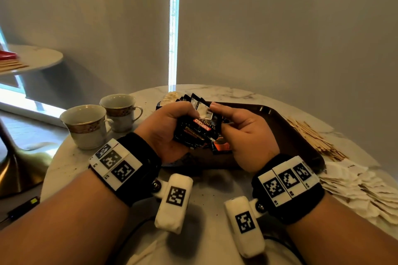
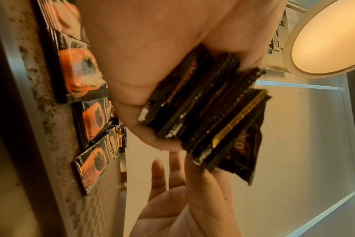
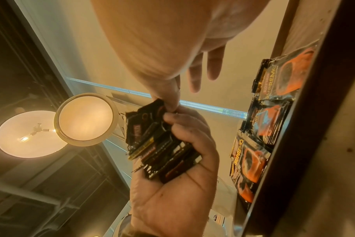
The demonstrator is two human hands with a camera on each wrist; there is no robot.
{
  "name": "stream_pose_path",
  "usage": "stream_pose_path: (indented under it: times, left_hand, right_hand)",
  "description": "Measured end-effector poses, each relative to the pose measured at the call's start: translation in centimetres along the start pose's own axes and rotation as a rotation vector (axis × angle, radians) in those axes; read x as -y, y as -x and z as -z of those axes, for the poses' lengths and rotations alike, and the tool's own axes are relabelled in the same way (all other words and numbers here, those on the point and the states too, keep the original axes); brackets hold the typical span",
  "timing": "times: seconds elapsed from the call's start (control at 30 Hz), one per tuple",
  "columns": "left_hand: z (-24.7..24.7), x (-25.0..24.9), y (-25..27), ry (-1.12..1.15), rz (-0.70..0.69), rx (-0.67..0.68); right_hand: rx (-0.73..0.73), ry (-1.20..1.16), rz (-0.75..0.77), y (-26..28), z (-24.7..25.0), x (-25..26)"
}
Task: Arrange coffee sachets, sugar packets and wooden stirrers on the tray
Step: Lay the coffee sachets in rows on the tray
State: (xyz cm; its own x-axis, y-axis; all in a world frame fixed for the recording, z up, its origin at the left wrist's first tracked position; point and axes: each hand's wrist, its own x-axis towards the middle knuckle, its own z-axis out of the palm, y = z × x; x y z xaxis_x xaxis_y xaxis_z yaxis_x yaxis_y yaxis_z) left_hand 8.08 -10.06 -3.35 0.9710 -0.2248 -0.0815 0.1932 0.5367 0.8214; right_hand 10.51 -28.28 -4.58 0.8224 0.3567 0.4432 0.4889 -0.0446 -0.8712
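Note:
My left hand grips a fanned stack of black coffee sachets above the near left part of the brown tray. My right hand is beside it, its thumb on the top sachet's white back, pinching it; the other fingers stretch out under the stack. In the left wrist view the stack shows edge-on. Several orange-and-black sachets lie in a row on the tray. Wooden stirrers and white sugar packets lie on the table right of the tray.
Two gold-banded cups stand on the round marble table left of the tray. Pale packets lie at the tray's far left corner. A second small table is at the far left. A wall is close behind.

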Motion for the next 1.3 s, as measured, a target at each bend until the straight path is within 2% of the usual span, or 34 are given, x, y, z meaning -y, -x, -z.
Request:
stream_pose_path:
  times: [0.1, 0.2, 0.3, 0.43, 0.53, 0.77, 0.93, 1.17, 1.3]
  left_hand:
    - [-0.1, 0.1, 0.0, -0.026, -0.003, 0.029]
    - [0.0, -0.3, 0.0, -0.029, -0.064, -0.007]
    - [0.8, -1.6, 0.0, -0.032, -0.158, -0.104]
    - [2.6, -3.5, 0.3, -0.016, -0.275, -0.22]
    - [3.4, -4.0, 0.3, -0.076, -0.313, -0.296]
    - [4.3, -4.2, 0.0, -0.218, -0.276, -0.454]
    - [4.4, -3.9, -0.3, -0.31, -0.236, -0.529]
    - [4.2, -3.9, -0.1, -0.352, -0.245, -0.556]
    - [3.9, -3.8, -0.1, -0.367, -0.163, -0.528]
  right_hand:
    - [-0.053, 0.032, 0.005, -0.1, 0.1, -0.5]
    - [-0.138, 0.029, -0.015, -0.2, 0.3, -0.7]
    - [-0.211, -0.029, -0.152, -0.4, 0.2, -1.6]
    - [-0.14, -0.122, -0.372, -0.9, 0.2, -2.8]
    - [-0.118, -0.089, -0.399, -1.0, 0.5, -2.9]
    - [-0.071, 0.155, -0.426, -1.0, 0.8, -2.9]
    - [-0.068, 0.207, -0.413, -0.9, 0.5, -2.8]
    - [-0.006, 0.3, -0.436, -1.3, -0.2, -2.2]
    - [0.044, 0.33, -0.475, -1.6, -0.6, -2.1]
